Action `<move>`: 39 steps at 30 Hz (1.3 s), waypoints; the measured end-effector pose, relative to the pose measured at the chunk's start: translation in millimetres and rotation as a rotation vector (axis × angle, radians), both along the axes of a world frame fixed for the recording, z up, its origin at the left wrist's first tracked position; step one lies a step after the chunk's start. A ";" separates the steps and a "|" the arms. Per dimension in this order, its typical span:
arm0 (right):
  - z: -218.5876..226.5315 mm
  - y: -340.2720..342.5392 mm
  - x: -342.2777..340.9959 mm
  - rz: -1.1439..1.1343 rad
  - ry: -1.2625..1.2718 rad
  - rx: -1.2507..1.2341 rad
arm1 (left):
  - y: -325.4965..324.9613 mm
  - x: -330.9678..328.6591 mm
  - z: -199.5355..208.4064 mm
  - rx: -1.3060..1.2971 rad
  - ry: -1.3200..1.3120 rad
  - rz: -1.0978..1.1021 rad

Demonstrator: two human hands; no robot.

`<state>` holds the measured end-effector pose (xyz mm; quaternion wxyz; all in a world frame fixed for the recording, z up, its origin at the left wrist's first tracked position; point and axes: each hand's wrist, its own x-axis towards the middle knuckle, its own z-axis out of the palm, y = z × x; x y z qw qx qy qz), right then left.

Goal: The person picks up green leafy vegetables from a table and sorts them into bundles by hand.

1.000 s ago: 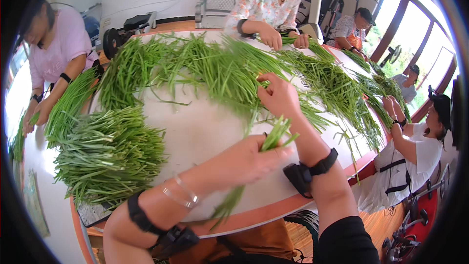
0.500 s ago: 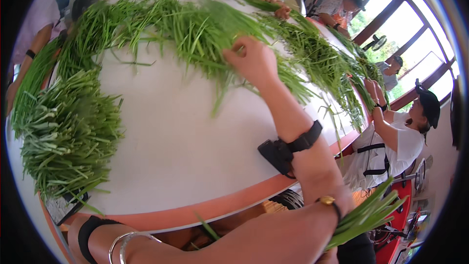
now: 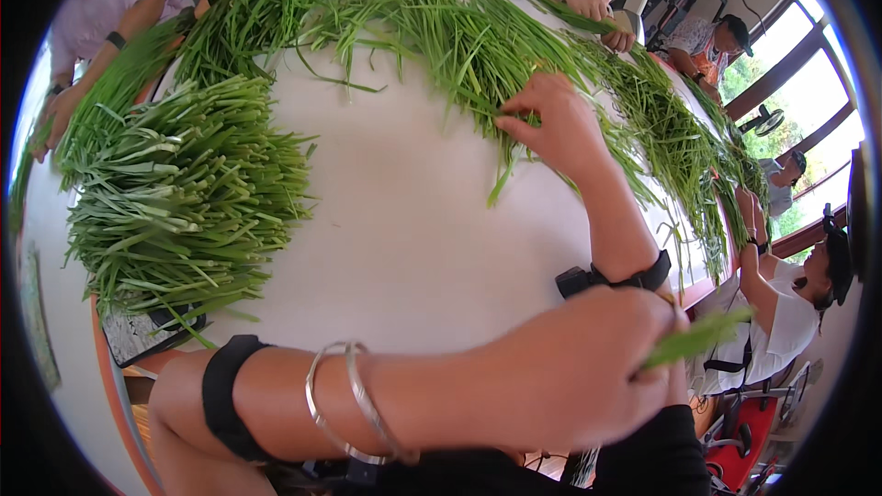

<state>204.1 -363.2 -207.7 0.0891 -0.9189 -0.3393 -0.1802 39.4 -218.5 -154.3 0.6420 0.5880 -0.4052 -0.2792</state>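
Note:
My left hand (image 3: 634,349) is at the lower right, closed around a small bunch of garlic chives (image 3: 698,338) whose green ends stick out to the right; it is blurred. Its forearm, with two silver bangles, crosses in front of my right arm. Out over the table, my right hand (image 3: 551,119) has thumb and forefinger pinched together on a green chive blade, at the near edge of a long band of loose chives (image 3: 441,32). To the left lies a thick pile of chives (image 3: 184,193), cut ends toward the near left.
The white table (image 3: 395,220) has an orange-red edge. Further chives (image 3: 661,119) run along its right side. Several people stand around it, handling greens; one person's hand (image 3: 588,5) is at the far side. A red chair-like object (image 3: 744,445) is at the lower right.
The view has shifted, so the table appears lower left. My left hand has risen with its chives from the lower edge. My right hand stays by the loose chives, fingers pinched.

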 end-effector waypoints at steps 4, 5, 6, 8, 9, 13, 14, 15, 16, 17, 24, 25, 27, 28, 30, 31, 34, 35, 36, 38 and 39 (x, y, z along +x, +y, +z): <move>4.7 3.0 7.3 0.060 0.221 0.353 | -0.5 33.1 -34.6 0.030 0.059 0.300; 8.6 4.4 7.3 0.072 0.208 0.355 | 3.0 44.2 -44.5 0.039 0.075 0.388; 18.6 -2.0 2.9 0.018 0.274 0.487 | 0.8 56.8 -57.0 -0.028 0.269 0.459; 27.2 -6.0 1.3 -0.032 0.451 0.654 | 7.9 70.6 -68.4 -0.080 0.462 0.544; 29.0 -7.2 -0.4 -0.034 0.442 0.658 | 13.2 75.5 -69.6 -0.196 0.566 0.587; 31.5 -7.7 -18.1 0.039 0.624 0.823 | 20.9 85.6 -74.4 -0.279 0.616 0.711; 29.1 -9.0 -21.3 0.066 0.687 1.001 | 21.0 86.4 -73.9 -0.260 0.620 0.725; 28.4 -12.0 -23.4 0.091 0.747 1.180 | 20.4 87.1 -74.5 -0.254 0.616 0.720; 25.7 -18.2 -19.8 0.092 0.701 1.192 | 20.2 88.1 -76.0 -0.218 0.626 0.716; 26.9 -22.7 -18.4 0.089 0.695 1.199 | 20.2 88.7 -77.2 -0.182 0.636 0.712; 22.0 -33.0 -12.6 0.342 0.943 1.468 | 22.2 89.4 -77.9 -0.109 0.624 0.658; 23.0 -31.4 -14.7 0.345 0.939 1.473 | 22.1 89.8 -78.2 -0.127 0.619 0.661; 25.2 -23.9 -21.5 0.290 1.032 1.325 | 22.9 89.4 -76.4 -0.141 0.610 0.667; 24.1 -18.8 -24.0 0.270 1.023 1.330 | 23.3 88.8 -75.2 -0.167 0.624 0.614; 22.5 -16.4 -26.2 0.265 0.991 1.257 | 23.5 88.4 -72.7 -0.194 0.631 0.562; 22.3 -15.3 -26.7 0.255 0.958 1.181 | 23.1 88.0 -72.4 -0.159 0.597 0.566; 22.2 -14.8 -27.8 0.243 0.994 0.973 | 22.4 85.3 -74.3 -0.215 0.574 0.681; 21.4 -12.8 -28.2 0.218 1.016 0.828 | 22.7 85.3 -75.4 -0.304 0.587 0.785; 23.1 -12.0 -33.1 0.202 1.056 0.802 | 21.1 85.7 -74.9 -0.303 0.582 0.791; 18.7 -13.3 -34.4 0.217 1.098 0.689 | 18.7 87.5 -74.9 -0.430 0.483 0.768; 17.3 -14.2 -34.2 0.215 1.135 0.572 | 18.5 88.4 -75.8 -0.433 0.482 0.767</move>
